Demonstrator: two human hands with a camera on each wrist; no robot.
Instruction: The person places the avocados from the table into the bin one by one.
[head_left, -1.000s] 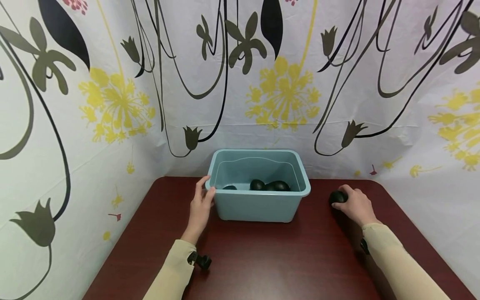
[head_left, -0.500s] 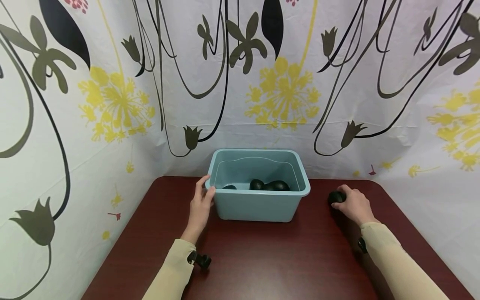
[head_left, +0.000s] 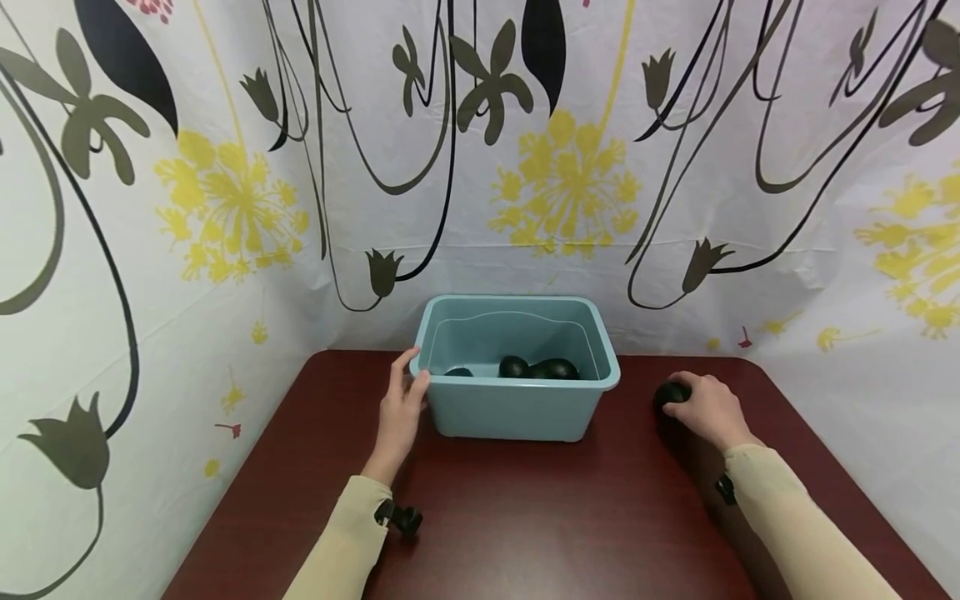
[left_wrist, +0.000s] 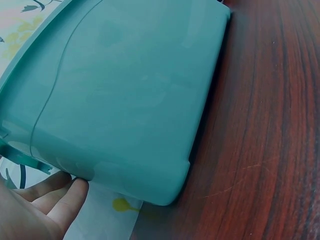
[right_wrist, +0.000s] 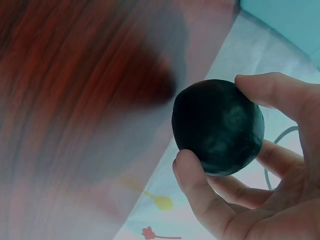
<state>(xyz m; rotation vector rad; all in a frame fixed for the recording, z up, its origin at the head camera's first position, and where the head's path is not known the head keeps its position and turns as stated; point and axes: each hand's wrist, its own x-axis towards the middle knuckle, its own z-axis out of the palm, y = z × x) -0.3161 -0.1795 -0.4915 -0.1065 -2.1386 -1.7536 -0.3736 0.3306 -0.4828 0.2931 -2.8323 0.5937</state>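
Note:
My right hand (head_left: 711,412) pinches a dark, glossy avocado (head_left: 667,397) toward the right side of the table. In the right wrist view the avocado (right_wrist: 220,127) looks round, with thumb and fingertips spread about it. A shadow falls on the table near it; whether it touches the wood I cannot tell. The light blue bin (head_left: 517,411) stands at the back middle. Dark avocados (head_left: 555,369) lie inside, partly hidden by the front wall. At the bin's left front corner, my left hand (head_left: 396,421) rests with extended fingers; fingertips (left_wrist: 77,187) touch the outer wall.
The dark red wooden table (head_left: 540,517) has rounded far corners. White cloth (head_left: 480,217) with a plant print hangs behind it and along both sides. A small black device (head_left: 405,522) is strapped to the left wrist.
The right hand's avocado has shifted very slightly left. The left hand and bin keep their places; the whole head view has moved a little.

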